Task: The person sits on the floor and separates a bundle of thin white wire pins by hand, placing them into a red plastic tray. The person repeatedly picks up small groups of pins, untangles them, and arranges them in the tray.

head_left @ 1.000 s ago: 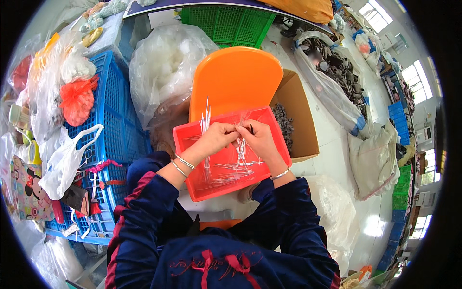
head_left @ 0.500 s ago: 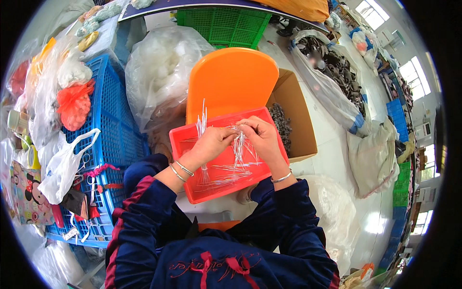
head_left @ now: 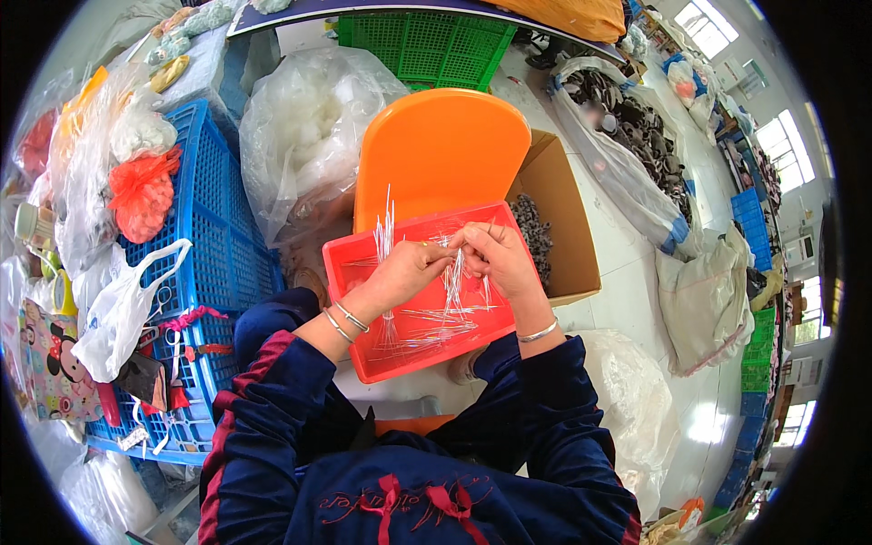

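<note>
Pinching white strands between fingertips, left grip and right grip meet over red tray.

Your two arms extend forward from your body and converge in front of you, elbows out to either side. The sleeved left forearm slants up toward the right; your left grip lies back upward, fingers curled, thumb and forefinger pinched close, tips pointing right. The sleeved right forearm slants up toward the left, and your right grip leans inward above its wrist, thumb against the forefinger, the other fingers bent beneath. Both sets of fingertips sit just beside each other; whether they touch is too small to tell.
</note>
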### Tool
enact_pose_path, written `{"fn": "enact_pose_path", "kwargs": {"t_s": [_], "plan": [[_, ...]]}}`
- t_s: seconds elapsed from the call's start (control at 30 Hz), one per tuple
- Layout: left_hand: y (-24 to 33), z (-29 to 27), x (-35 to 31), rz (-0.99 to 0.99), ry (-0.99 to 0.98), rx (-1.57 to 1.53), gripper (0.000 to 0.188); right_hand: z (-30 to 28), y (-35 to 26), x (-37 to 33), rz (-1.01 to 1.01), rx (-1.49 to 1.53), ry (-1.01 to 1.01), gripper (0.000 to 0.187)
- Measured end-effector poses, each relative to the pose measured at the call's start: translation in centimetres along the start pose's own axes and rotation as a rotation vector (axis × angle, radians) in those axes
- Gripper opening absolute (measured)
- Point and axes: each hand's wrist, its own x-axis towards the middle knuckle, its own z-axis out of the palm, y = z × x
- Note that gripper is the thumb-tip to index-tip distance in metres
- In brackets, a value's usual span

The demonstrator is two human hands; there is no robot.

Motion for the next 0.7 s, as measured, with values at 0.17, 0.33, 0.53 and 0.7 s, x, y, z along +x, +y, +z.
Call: {"fn": "enact_pose_path", "kwargs": {"t_s": [0.17,0.33,0.53,0.7], "plan": [[0.6,-0.3,0.3,-0.087,-0.017,0.018,0.020,0.4,1.0,0.6,-0.110,0.065,0.128,0.020],[1.3,-0.7,0.3,-0.015,-0.120,-0.194,0.020,0.7,-0.1,-0.1,-0.231,-0.077,0.208,0.015],[3.3,-1.9,0.3,-0.184,-0.396,-0.275,0.027,-1.1,-1.6,-0.8,-0.092,-0.230,0.163,0.014],[4.1,-1.9,0.4,-0.194,-0.381,-0.320,0.030,-1.6,-1.6,-0.7,-0.020,-0.260,0.163,0.017]]}}
